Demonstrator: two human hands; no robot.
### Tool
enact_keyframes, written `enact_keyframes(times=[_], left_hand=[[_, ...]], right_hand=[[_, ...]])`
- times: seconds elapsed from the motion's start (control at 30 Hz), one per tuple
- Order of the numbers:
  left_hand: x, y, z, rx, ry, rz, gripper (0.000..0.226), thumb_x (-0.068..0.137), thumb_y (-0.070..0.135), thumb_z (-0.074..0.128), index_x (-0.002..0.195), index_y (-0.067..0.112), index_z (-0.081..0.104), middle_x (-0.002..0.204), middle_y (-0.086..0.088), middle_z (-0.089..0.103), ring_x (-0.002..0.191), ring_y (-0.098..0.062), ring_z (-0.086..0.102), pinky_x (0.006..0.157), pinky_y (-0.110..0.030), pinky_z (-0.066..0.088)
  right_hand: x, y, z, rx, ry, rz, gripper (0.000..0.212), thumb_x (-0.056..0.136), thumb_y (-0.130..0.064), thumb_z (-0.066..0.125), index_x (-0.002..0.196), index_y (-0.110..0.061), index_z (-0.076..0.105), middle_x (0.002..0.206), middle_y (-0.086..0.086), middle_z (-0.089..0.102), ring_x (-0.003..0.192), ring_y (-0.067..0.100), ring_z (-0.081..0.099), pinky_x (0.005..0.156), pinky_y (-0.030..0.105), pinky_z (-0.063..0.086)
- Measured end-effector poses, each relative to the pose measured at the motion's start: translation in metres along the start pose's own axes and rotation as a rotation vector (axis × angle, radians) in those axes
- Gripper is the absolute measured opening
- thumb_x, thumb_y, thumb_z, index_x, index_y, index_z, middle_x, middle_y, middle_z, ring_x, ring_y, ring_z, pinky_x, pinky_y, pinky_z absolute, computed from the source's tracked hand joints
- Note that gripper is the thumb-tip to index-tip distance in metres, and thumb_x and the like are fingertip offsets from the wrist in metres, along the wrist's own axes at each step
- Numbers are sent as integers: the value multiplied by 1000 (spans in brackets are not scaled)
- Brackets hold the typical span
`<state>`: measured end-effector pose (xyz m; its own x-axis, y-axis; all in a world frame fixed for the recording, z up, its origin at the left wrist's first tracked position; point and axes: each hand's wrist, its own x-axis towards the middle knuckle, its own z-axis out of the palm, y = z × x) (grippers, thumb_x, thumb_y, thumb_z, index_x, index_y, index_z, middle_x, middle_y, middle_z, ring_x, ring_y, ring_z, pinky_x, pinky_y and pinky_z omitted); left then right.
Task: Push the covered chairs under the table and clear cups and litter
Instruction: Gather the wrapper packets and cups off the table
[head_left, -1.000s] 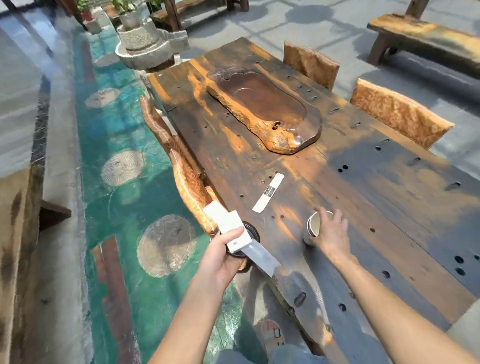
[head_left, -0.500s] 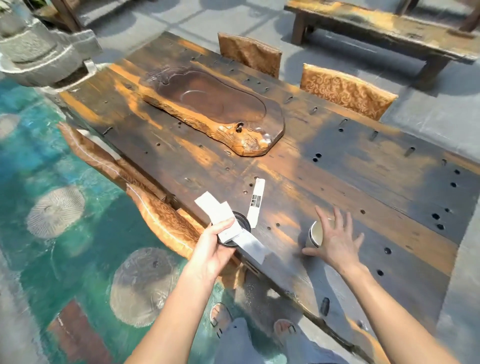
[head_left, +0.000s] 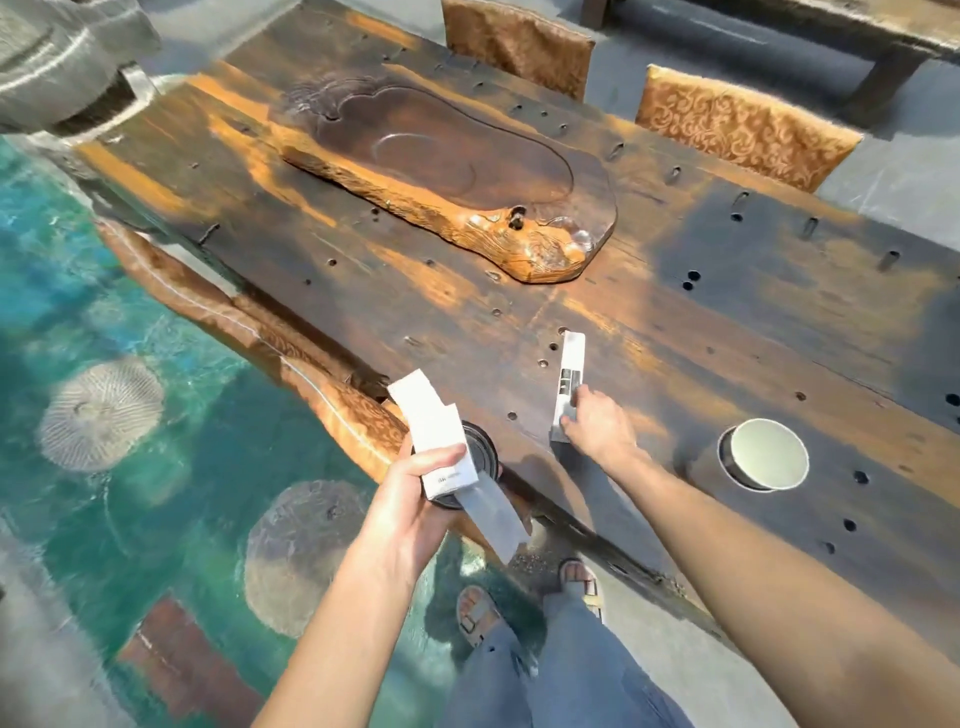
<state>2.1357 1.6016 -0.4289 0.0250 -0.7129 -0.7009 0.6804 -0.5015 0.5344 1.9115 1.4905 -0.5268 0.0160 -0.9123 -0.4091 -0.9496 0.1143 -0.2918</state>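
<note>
My left hand (head_left: 415, 499) is shut on a dark cup (head_left: 480, 452) together with white paper litter (head_left: 441, 441), held just off the near edge of the long wooden table (head_left: 727, 322). My right hand (head_left: 597, 431) rests on the tabletop with its fingers closed on the near end of a white paper strip (head_left: 570, 374). A white paper cup (head_left: 763, 454) stands alone on the table to the right of that hand. Two gold-covered chairs (head_left: 737, 124) (head_left: 519, 41) stand at the far side. Another covered chair (head_left: 332, 400) sits against the near edge.
A carved wooden tea tray (head_left: 447, 171) lies in the table's middle. A teal floor with round stone patterns (head_left: 98, 410) spreads to the left. A stone basin (head_left: 57, 67) stands at the top left and a wooden bench (head_left: 883, 47) at the top right. My sandalled feet (head_left: 524, 597) are below.
My right hand left the white paper cup and moved left onto the white paper strip. My left hand kept its hold on the cup and paper. The view swung closer over the table.
</note>
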Motion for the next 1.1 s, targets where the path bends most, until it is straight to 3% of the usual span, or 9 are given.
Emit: enact_keyframes(times=[0.23,0.33,0.43,0.57,0.7,0.87,0.97,1.03,1.1], left_hand=[[-4,5,-43,-40,45,60,66,62,-5,76,125,15,70,105,-13,73,91,-28,65,84,-41,50],[-6,3,-44,-26,50,40,68,60,-7,80,125,12,68,93,-10,74,78,-23,69,66,-33,56],[-5,2,-34,-7,43,15,66,63,-2,77,126,12,64,88,-8,75,67,-19,68,55,-28,54],[5,-3,-7,17,7,34,61,66,-1,75,124,14,65,89,-8,75,73,-21,70,71,-38,56],[18,-8,23,23,-27,33,65,69,-2,76,131,12,64,101,-12,74,98,-33,67,101,-61,47],[32,-14,68,5,-174,16,58,68,-11,76,120,14,70,105,-16,73,101,-38,66,109,-74,33],[36,-17,94,35,-278,1,67,69,-13,74,132,8,62,115,-21,72,100,-38,69,105,-69,42],[34,-19,110,81,-326,-6,65,70,-12,75,131,7,62,118,-23,72,98,-37,72,87,-59,57],[30,-22,122,94,-338,-32,67,65,-7,79,128,8,62,118,-24,71,97,-37,73,79,-57,61]], right_hand=[[40,1,45,-11,-91,309,40,100,-33,56,125,-3,48,123,18,63,114,39,64,91,45,54],[42,7,52,-30,-87,250,28,100,-23,53,116,-1,60,114,21,69,103,39,68,85,42,57],[33,14,49,187,-106,256,31,101,-23,48,107,3,65,105,26,71,93,41,70,82,45,59],[3,19,26,554,-31,282,36,103,-26,41,104,1,65,87,24,73,83,42,72,81,56,59],[-53,20,-14,717,110,177,28,102,-28,43,90,-8,58,76,18,67,69,31,63,70,51,54],[-126,17,-73,756,166,-123,22,99,-23,46,79,-17,49,68,9,60,60,13,52,58,41,41],[-152,23,-93,708,120,-241,25,102,-20,46,77,-17,45,69,7,54,64,18,49,62,48,41],[-160,27,-100,677,139,-315,28,102,-19,46,76,-13,39,69,7,45,67,25,45,64,50,38],[-163,31,-105,628,163,-364,29,100,-22,45,74,-22,32,68,-2,38,64,14,37,62,44,35]])
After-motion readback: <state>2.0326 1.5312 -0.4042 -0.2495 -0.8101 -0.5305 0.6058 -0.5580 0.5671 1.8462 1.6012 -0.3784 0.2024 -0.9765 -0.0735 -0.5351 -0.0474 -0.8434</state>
